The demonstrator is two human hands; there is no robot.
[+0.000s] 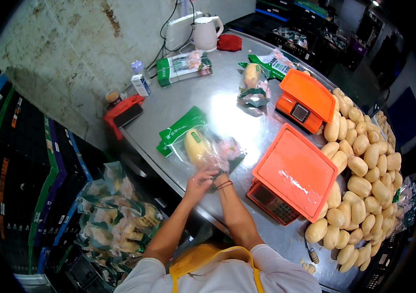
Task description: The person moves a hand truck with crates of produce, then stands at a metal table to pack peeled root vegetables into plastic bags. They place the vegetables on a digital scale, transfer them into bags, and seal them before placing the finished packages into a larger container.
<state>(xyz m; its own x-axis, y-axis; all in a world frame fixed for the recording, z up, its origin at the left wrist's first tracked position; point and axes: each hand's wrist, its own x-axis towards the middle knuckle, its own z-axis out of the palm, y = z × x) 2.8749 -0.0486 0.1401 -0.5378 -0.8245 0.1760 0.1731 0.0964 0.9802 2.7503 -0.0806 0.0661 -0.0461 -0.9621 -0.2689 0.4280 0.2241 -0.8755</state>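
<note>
- The metal worktop [169,107] stretches away in front of the person and carries most of the things.
- A stack of black crates [24,171] with blue, green and purple rims stands at the left.
- A heap of pale tubers [359,187] covers the right side of the worktop.
- A pile of filled bags [112,224] lies lower left, below the worktop's edge.
- A large orange scale [296,168] stands right of the hands, between them and the heap; a smaller orange scale [308,93] is beyond it.
- The clear bag [215,145], with green panels, lies flat near the worktop's front edge, its gathered end toward the person.
- Inside it lies one tuber [196,146] with an oval green label, straight ahead of the left grip and ahead-left of the right one. Its long axis runs mostly away from the person, far end leaning slightly left; the left grip is nearer to its close end.
- The left grip [201,181] is closed, fingertips pinching the bag's gathered end.
- The right grip [220,177] meets it at that same end; its fingers are partly hidden, so I cannot tell whether they clasp the plastic.
- A thin bracelet [224,184] circles the right wrist.
</note>
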